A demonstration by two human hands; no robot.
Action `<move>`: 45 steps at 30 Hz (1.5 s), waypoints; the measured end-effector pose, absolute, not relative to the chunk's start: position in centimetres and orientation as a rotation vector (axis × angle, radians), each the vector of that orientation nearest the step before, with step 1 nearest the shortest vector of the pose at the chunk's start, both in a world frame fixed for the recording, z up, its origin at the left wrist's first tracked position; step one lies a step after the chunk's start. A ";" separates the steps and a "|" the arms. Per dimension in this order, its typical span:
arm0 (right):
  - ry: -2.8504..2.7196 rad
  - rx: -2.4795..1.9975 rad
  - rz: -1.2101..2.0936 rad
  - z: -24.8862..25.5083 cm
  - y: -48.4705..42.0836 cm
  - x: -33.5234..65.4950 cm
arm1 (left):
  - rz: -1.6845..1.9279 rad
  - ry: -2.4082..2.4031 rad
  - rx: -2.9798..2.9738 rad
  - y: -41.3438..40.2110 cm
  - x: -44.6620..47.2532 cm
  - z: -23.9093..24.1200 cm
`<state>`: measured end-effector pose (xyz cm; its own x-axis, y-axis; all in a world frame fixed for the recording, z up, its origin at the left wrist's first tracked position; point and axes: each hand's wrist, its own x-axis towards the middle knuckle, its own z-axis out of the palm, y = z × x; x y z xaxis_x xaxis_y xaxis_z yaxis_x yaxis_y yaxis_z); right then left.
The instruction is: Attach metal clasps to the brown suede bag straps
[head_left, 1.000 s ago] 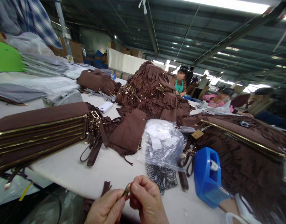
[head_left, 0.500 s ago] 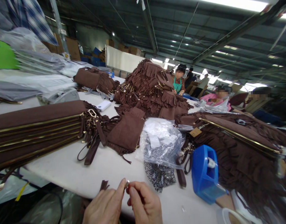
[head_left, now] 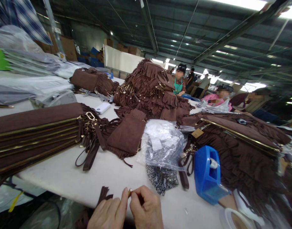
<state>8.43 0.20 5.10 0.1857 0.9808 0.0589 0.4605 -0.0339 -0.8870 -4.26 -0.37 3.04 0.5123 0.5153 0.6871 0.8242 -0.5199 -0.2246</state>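
At the bottom edge, my left hand (head_left: pixel 109 212) and my right hand (head_left: pixel 146 208) meet in a pinch on a small gold metal clasp (head_left: pixel 129 192). Both hands have their fingers closed around it. A brown fringe strip (head_left: pixel 103 193) hangs just left of my left hand at the edge of the white table (head_left: pixel 71 178). Most of what the hands hold lies below the picture.
A stack of brown suede bags (head_left: pixel 33 130) with gold zips lies at the left, a fringed pile (head_left: pixel 150 90) in the middle, more bags (head_left: pixel 241 149) at the right. A plastic bag (head_left: pixel 161 144), a blue tape dispenser (head_left: pixel 207 175) and a tape roll (head_left: pixel 234 219) sit nearby. People work at the back.
My hands have sunk lower in the picture while staying pinched on the clasp. The view has shifted slightly to the right and up.
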 end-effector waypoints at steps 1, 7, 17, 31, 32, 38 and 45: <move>-1.383 -1.645 0.785 5.2 0.2 8.3 | -0.758 -1.096 -2.227 -0.4 -4.3 2.9; -1.165 -1.602 0.957 4.9 0.4 8.4 | -0.763 -1.118 -2.260 -0.9 -4.8 2.3; -0.786 -1.346 1.686 6.9 0.7 10.7 | -0.775 -1.216 -2.320 -1.3 -3.6 3.7; -0.614 -1.208 1.655 6.3 -0.6 9.5 | -1.130 -2.591 -2.878 -0.3 -5.0 6.1; -0.609 -1.204 1.657 6.3 -0.6 9.4 | -1.168 -2.664 -2.853 -0.2 -4.9 6.3; -0.561 -1.191 1.657 5.3 -0.5 9.1 | -1.426 -3.003 -2.804 -0.1 -4.4 6.6; -0.495 -1.095 1.741 4.9 -0.9 9.4 | -1.639 -3.175 -2.635 -0.2 -4.3 6.8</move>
